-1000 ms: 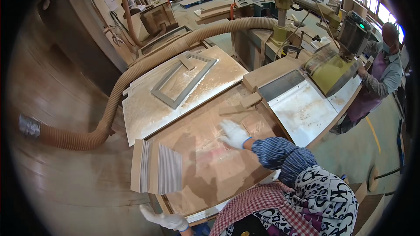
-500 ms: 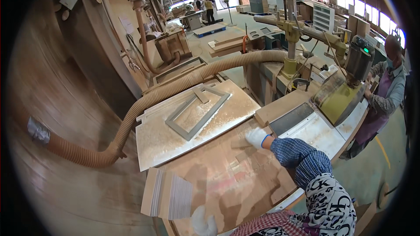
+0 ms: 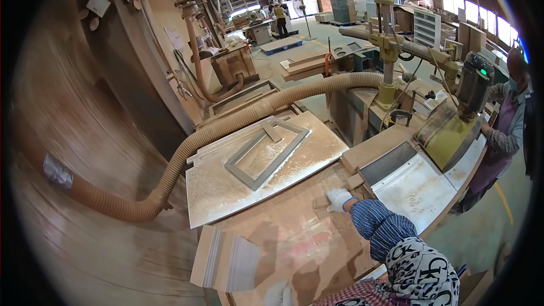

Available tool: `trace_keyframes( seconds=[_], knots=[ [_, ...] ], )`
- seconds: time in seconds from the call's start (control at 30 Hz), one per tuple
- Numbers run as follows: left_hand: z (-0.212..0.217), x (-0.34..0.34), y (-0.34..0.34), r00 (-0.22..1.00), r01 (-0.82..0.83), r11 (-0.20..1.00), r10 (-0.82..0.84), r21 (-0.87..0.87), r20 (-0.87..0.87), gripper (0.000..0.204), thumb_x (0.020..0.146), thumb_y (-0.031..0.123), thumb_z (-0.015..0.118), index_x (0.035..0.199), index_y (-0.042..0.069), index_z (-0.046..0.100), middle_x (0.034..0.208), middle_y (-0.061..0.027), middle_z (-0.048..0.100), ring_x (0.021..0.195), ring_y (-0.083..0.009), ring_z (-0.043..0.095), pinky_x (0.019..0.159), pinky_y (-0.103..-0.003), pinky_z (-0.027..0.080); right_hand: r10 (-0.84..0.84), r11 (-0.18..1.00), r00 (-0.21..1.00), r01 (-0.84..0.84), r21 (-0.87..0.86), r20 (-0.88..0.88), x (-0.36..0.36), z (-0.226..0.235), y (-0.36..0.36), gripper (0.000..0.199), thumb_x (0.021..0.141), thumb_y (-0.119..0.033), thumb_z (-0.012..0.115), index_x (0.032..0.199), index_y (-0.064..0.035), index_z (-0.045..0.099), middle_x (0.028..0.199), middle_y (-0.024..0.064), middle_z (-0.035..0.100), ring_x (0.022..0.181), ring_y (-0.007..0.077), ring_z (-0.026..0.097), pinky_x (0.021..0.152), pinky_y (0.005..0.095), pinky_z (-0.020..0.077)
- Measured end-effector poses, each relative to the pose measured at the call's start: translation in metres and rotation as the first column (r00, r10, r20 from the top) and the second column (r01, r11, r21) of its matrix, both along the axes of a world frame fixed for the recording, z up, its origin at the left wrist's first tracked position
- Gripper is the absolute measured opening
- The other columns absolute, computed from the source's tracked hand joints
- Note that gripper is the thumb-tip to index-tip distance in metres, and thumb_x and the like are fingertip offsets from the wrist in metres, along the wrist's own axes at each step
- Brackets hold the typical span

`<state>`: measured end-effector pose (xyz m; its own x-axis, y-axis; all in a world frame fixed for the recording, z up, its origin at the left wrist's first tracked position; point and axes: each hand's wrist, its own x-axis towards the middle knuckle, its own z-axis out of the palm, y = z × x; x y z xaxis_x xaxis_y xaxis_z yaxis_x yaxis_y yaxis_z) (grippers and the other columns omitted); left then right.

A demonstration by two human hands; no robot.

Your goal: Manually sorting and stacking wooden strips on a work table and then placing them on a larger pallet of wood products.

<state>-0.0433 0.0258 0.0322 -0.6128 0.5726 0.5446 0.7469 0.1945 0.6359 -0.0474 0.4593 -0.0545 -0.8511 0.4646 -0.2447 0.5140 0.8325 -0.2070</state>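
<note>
My right hand (image 3: 340, 199), in a white glove with a blue checked sleeve behind it, reaches over the brown wooden worktop (image 3: 283, 243). Its fingers close on a small brown wooden block (image 3: 321, 203) lying on the surface. Another small block (image 3: 355, 181) sits just beyond, against the end of the long wooden fence (image 3: 374, 150). My left hand (image 3: 277, 293), also gloved in white, is at the near edge of the worktop, partly cut off by the picture's lower rim. It looks loosely open, with nothing visible in it. To its left stands a stack of thin boards (image 3: 226, 258).
A dusty white panel (image 3: 209, 195) bears a grey rectangular frame (image 3: 255, 184). A ribbed hose (image 3: 226, 126) curves behind it. At right, a saw with a yellow-green guard (image 3: 445, 139) stands over a metal table (image 3: 411, 184). A co-worker (image 3: 501, 136) is beside it.
My right hand has drawn nearer to me along the worktop, uncovering the small block by the fence. My left hand has sunk toward the lower rim. The whole view has shifted slightly.
</note>
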Motion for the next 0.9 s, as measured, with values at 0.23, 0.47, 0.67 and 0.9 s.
trace_keyframes(
  seconds=[0.23,0.47,0.67,0.9],
  knots=[
    [0.000,0.004,0.006,0.998,0.005,0.999,-0.002,-0.038,0.068,0.020,0.090,0.005,0.064,0.109,0.003,0.069,0.103,-0.0150,0.069,0.098,-0.0322,0.065,0.089,-0.039,0.051,0.224,0.973,0.972,-0.227,-0.034,-0.062,0.053,0.002,-0.038,0.065,0.075,-0.042,0.077,0.123,-0.0050,0.054,0.117,0.0205,0.060,0.115,0.0372,0.057,0.097,0.0464,0.0444],
    [-0.028,0.006,0.013,0.986,0.096,0.985,-0.075,-0.144,0.150,0.023,0.094,0.017,0.059,0.110,0.004,0.069,0.106,-0.0173,0.069,0.099,-0.0330,0.065,0.087,-0.040,0.051,0.406,0.914,0.898,-0.402,0.060,-0.171,0.089,-0.019,-0.101,0.056,0.077,-0.041,0.072,0.116,-0.0045,0.057,0.101,0.0187,0.065,0.089,0.0384,0.064,0.078,0.0471,0.0507],
    [-0.034,0.000,0.039,0.922,0.189,0.828,0.036,-0.528,0.386,0.050,0.091,0.037,0.066,0.124,0.000,0.059,0.115,-0.0190,0.067,0.113,-0.0283,0.062,0.096,-0.038,0.049,0.563,0.823,0.725,-0.538,0.185,-0.398,0.111,-0.006,-0.203,0.043,0.081,-0.038,0.063,0.112,-0.0083,0.059,0.104,0.0137,0.062,0.095,0.0315,0.063,0.079,0.0419,0.0494],
    [-0.083,0.004,0.020,0.658,0.388,0.880,-0.055,-0.276,0.751,0.046,0.086,0.029,0.072,0.120,-0.001,0.063,0.112,-0.0151,0.069,0.098,-0.0183,0.067,0.086,-0.033,0.053,0.520,0.838,0.680,-0.524,0.154,-0.518,0.124,-0.030,-0.236,0.050,0.078,-0.035,0.067,0.120,-0.0083,0.059,0.107,0.0138,0.062,0.099,0.0304,0.061,0.084,0.0412,0.0481]
  ],
)
